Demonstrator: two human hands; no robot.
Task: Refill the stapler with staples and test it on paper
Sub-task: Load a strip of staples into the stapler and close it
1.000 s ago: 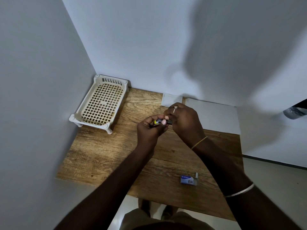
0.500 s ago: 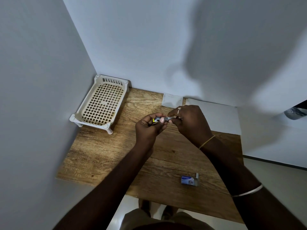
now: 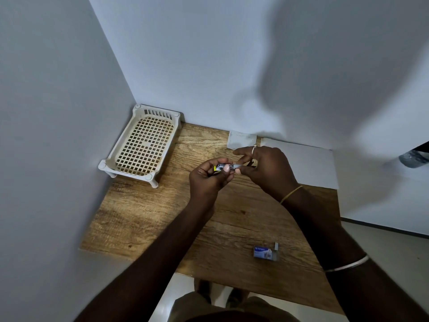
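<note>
A small stapler (image 3: 226, 168) with a yellow end and a metal body is held above the middle of the wooden table (image 3: 144, 217). My left hand (image 3: 207, 181) grips its yellow end, thumb on top. My right hand (image 3: 267, 169) pinches the stapler's right end, with two fingers stretched out towards the wall. A small blue staple box (image 3: 263, 252) lies near the table's front edge, its tray slid out a little to the right. A white sheet of paper (image 3: 311, 163) lies at the back right against the wall.
A cream plastic lattice tray (image 3: 144, 145) on short legs stands in the back left corner. A small white square of paper (image 3: 241, 140) lies by the back wall. White walls close the table on the left and back. The floor shows to the right.
My right hand has moved a little to the right along the stapler, uncovering more of its metal body. The left hand and the staple box have stayed in place.
</note>
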